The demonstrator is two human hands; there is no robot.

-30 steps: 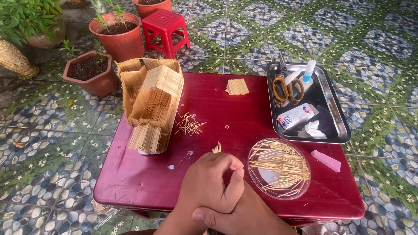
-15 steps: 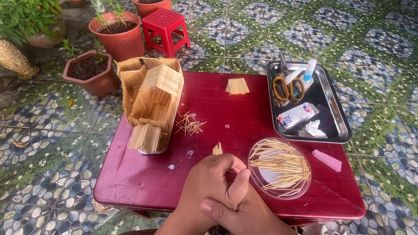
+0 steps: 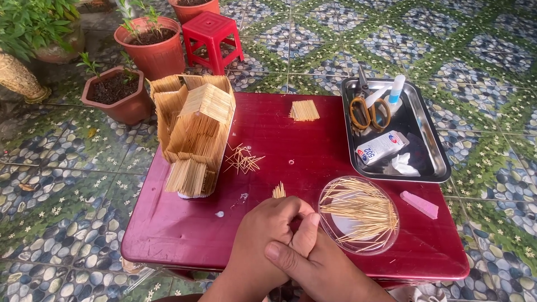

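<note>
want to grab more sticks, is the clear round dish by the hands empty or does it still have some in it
Not empty. The clear round dish holds a loose pile of thin wooden sticks lying flat across most of it.

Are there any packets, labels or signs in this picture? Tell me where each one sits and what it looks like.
Small packet: lies in the metal tray at the table's far right, below the scissors; oblong, white with red and blue print.
Glue bottle: at the tray's far edge; slim, white with a blue tip, no label readable.
No signs or screens show.
</note>
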